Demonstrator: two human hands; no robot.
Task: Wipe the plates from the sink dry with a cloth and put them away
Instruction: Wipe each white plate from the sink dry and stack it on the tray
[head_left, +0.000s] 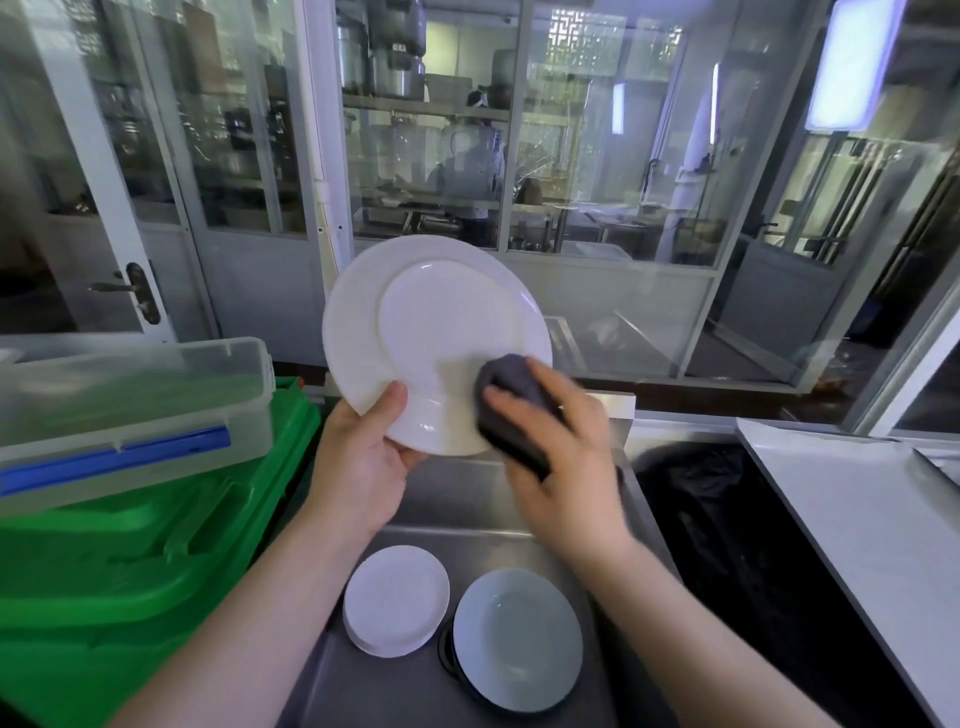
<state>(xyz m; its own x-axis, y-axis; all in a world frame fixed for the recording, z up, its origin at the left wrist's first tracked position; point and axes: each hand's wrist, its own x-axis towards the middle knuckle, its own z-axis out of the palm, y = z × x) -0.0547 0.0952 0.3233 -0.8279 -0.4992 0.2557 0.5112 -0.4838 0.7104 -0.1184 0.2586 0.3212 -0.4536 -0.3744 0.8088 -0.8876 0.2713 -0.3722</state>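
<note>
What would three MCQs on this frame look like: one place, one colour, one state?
1. Where is the stack of small white plates?
A. In the sink
B. On the green crate
C. On the right counter

2. What colour is the cloth?
A. Yellow
B. Dark grey
C. Red

3. How is the big white plate held?
A. Lying flat in the sink
B. Raised, left hand gripping its lower rim
C. Resting on the clear box

Key: 1 A, the stack sits on the sink floor beside a pale bowl. 2 B, the wad under the right hand is dark grey. 3 B, the thumb lies on the rim while the cloth presses its face.
</note>
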